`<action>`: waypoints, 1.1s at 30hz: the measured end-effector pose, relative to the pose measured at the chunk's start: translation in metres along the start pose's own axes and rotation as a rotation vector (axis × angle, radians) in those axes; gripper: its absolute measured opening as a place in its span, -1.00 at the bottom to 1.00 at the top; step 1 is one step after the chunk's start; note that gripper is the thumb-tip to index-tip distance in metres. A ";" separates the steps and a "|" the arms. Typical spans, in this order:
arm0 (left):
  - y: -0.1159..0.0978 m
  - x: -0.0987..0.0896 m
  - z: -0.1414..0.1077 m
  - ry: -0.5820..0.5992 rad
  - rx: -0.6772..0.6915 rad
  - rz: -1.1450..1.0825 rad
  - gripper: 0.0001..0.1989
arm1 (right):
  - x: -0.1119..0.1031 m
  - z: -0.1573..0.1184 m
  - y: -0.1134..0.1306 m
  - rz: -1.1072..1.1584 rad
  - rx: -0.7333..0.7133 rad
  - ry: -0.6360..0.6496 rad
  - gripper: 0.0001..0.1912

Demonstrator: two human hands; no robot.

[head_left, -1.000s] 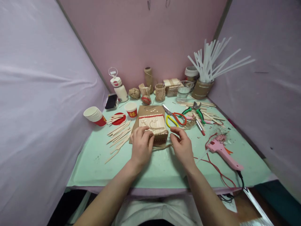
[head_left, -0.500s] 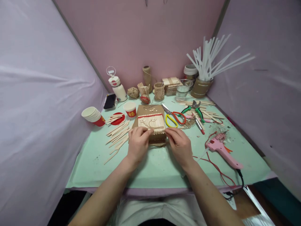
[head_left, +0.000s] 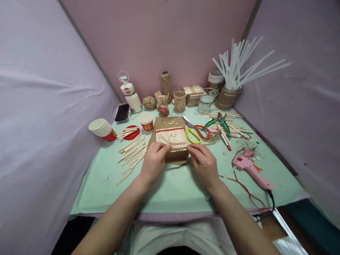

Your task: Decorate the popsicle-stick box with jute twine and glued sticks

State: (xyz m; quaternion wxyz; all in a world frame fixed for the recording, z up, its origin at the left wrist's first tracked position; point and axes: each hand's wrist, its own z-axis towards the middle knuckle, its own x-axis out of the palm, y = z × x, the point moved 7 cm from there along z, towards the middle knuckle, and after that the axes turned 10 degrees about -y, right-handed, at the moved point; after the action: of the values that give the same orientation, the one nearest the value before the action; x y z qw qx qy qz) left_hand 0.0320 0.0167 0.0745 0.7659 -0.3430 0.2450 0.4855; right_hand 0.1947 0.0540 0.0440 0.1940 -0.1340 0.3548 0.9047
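Observation:
A pale craft-stick panel [head_left: 175, 136] with a scalloped edge, a red cord along its far side and a twine flower design on top lies over brown cardboard [head_left: 162, 123]. At its near left corner, my left hand [head_left: 156, 157] is closed, thumb and finger pinching the edge. My right hand [head_left: 204, 161] pinches the near right corner in the same way. Whether something small sits between the fingertips is hidden. Several small wooden pieces [head_left: 172, 123] lie on the cardboard behind the panel. Scissors [head_left: 195, 129] with yellow and orange handles rest just right of it.
Loose wooden sticks [head_left: 134, 150] and a paper cup [head_left: 146, 122] are to the left, near stacked cups [head_left: 102, 130]. Green-handled pliers [head_left: 219, 124], a marker [head_left: 225, 141] and a pink glue gun [head_left: 252, 170] with its cable lie right. Twine, jars and a water cup [head_left: 207, 100] line the back.
Both hands stay at the panel's near corners, with almost no movement of the fingers. The view has shifted very slightly.

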 end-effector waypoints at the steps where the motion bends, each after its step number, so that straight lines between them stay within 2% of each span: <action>1: 0.001 0.001 0.001 0.017 0.003 -0.010 -0.72 | 0.000 0.000 0.000 0.002 0.003 -0.001 -0.70; 6: 0.007 0.002 0.003 0.118 0.032 -0.006 -0.68 | 0.000 0.000 -0.002 0.007 0.031 -0.002 -0.71; 13: 0.006 0.003 0.003 0.204 0.157 0.076 -0.70 | 0.001 0.001 -0.004 0.007 0.033 0.014 -0.72; 17: 0.004 0.004 0.003 0.201 0.237 0.101 -0.69 | 0.000 0.002 -0.004 0.034 0.048 0.019 -0.72; 22: 0.004 0.004 0.002 0.183 0.271 0.118 -0.70 | -0.003 0.004 -0.005 0.050 0.092 0.011 -0.70; 26: 0.003 0.002 0.002 0.160 0.283 0.115 -0.71 | -0.004 0.004 -0.004 0.038 0.066 0.002 -0.77; 33: 0.003 0.000 0.003 0.147 0.300 0.133 -0.71 | 0.000 0.003 0.001 -0.041 -0.019 0.018 -0.77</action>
State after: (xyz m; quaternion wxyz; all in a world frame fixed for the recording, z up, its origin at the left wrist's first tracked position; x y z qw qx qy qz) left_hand 0.0295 0.0202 0.0756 0.7547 -0.2424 0.3922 0.4667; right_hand 0.1936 0.0559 0.0465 0.2081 -0.1512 0.3452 0.9026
